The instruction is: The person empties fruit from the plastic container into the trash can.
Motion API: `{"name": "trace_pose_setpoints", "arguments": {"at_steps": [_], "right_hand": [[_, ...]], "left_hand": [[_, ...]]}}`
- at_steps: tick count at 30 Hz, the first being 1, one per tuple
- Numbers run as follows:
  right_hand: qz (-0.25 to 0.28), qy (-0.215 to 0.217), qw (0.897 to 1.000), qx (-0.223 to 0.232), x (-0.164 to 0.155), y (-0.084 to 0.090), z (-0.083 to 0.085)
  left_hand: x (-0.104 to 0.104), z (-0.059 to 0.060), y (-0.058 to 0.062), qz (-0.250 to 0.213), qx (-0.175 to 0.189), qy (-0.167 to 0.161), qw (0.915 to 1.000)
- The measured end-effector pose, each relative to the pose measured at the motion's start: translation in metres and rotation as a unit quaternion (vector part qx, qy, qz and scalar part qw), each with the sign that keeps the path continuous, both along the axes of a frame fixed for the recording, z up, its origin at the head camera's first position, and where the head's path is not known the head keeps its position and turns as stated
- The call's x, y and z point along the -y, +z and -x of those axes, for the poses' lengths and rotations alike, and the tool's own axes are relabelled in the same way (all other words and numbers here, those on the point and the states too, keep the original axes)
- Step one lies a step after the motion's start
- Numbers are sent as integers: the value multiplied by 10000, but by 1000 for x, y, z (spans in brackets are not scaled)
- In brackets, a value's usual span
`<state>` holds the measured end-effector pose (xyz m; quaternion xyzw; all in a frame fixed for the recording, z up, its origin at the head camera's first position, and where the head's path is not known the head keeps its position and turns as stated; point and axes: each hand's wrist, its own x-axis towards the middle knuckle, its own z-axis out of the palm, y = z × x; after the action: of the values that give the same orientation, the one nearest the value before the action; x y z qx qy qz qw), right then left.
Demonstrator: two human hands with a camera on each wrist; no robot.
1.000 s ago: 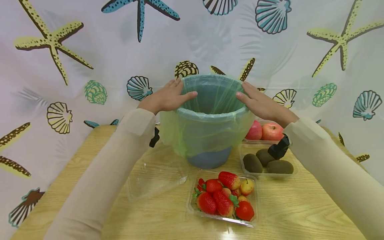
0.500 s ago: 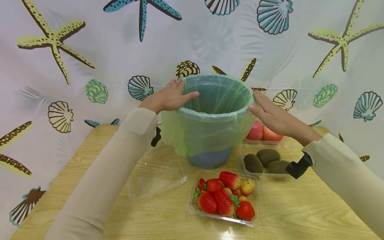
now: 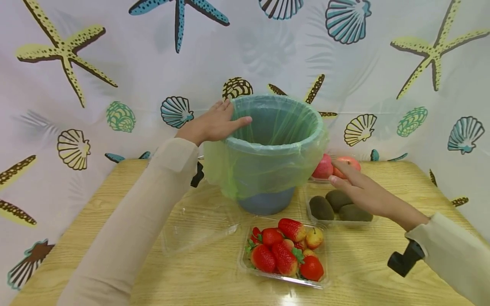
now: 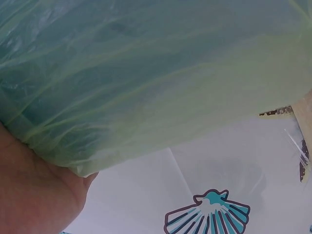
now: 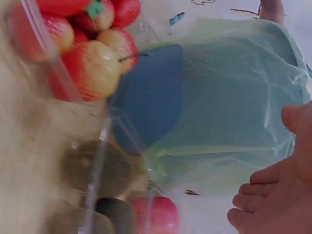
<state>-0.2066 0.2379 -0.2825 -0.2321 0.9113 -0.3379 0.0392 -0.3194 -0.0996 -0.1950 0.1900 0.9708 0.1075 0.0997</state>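
Note:
A blue bin [image 3: 266, 205] stands on the table with a thin yellow-green plastic bag [image 3: 273, 168] lining it and folded down over its rim. My left hand [image 3: 214, 124] rests on the left side of the rim, fingers straight and thumb stretched over the opening. In the left wrist view, that palm [image 4: 46, 190] lies against the bag. To the right of the bin, my right hand [image 3: 363, 191] is held out with its fingers extended and nothing in them. It overlaps the apples [image 3: 323, 166] and kiwis [image 3: 355, 213] in the head view.
A clear box [image 3: 283, 278] of strawberries and small yellow-red fruit stands in front of the bin. Kiwis and apples sit in clear boxes at its right. A transparent lid [image 3: 199, 231] lies left on the wooden table [image 3: 183, 280]. A patterned curtain [image 3: 245, 55] hangs behind.
My right hand has come off the right side of the bin's rim and moved right, down and toward me. My left hand has stayed on the rim.

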Motion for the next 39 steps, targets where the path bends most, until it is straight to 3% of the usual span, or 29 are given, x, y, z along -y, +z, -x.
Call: {"name": "trace_pose_setpoints", "arguments": {"at_steps": [15, 18, 25, 30, 39], "right_hand": [[550, -158, 9937, 961, -1, -55, -39], [570, -411, 9906, 1175, 0, -65, -44], [688, -957, 9843, 1313, 3, -76, -55], [814, -912, 9810, 1508, 1, -83, -58], [1371, -439, 9451, 2934, -2, -106, -59]], "left_hand": [[2, -3, 1, -61, -73, 41, 9999], [2, -4, 1, -71, -75, 32, 9999], [2, -4, 0, -97, -78, 29, 9999], [2, -3, -2, -87, -108, 18, 9999], [1, -3, -1, -79, -115, 55, 9999]]}}
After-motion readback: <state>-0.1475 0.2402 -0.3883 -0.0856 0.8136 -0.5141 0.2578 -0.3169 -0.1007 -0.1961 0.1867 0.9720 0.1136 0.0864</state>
